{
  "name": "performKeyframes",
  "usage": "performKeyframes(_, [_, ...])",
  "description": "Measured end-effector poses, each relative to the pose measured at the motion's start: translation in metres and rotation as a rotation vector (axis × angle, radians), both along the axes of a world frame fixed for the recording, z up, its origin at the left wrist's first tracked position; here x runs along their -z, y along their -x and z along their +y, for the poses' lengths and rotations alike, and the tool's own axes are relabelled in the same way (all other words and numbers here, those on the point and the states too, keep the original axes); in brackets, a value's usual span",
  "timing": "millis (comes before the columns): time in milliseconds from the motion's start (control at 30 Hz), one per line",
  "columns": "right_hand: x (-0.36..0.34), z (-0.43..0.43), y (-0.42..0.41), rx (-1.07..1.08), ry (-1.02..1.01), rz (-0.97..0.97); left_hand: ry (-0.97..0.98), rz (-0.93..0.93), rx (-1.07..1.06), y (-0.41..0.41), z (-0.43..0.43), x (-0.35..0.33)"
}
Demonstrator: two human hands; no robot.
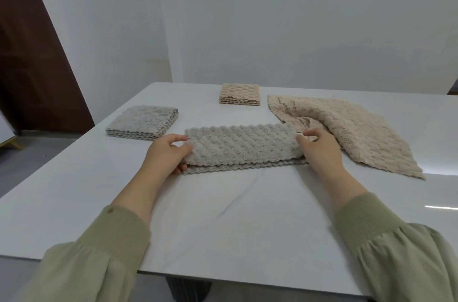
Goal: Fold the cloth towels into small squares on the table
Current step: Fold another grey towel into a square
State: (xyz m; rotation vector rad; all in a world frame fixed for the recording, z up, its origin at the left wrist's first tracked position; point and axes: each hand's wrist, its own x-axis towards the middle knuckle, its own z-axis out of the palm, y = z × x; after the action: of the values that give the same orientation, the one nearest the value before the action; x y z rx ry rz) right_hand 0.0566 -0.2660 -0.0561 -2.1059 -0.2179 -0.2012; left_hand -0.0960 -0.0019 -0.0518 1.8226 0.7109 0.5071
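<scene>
Folding the grey towel [238, 148] in half is the step, I judge. It lies mid-desk [223, 215] as a long doubled strip, its long axis running side to side and its left end slightly nearer. The lower layer peeks out along the near edge.

Left grip [164, 153] pinches the left end, thumb on top, fingers under. Right grip [319, 150] curls round the right end, thumb on top.

Advice: carry one end over to the other, square the corners before pressing the crease, and stop the layers sliding. The right end sits just beside the loose beige towel [359, 133], so don't snag it.
</scene>
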Motion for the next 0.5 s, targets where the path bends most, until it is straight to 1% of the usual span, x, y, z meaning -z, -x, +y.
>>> performKeyframes(67, [0.003, -0.003, -0.007, 0.032, 0.045, -0.026, -0.047, 0.013, 0.038, 0.000, -0.001, 0.001])
performKeyframes(133, [0.006, -0.004, -0.011, 0.009, 0.051, -0.025, -0.068, 0.022, 0.055, 0.001, -0.001, 0.001])
performKeyframes(233, [0.005, -0.002, -0.011, -0.036, 0.009, -0.056, -0.076, 0.014, 0.057, 0.002, -0.002, 0.000])
performKeyframes(367, [0.005, -0.003, -0.016, -0.009, -0.066, -0.094, -0.099, -0.011, 0.069, 0.003, -0.002, -0.002])
performKeyframes(500, [0.007, -0.007, -0.020, 0.007, 0.001, -0.063, -0.164, 0.014, 0.075, 0.003, -0.001, 0.000])
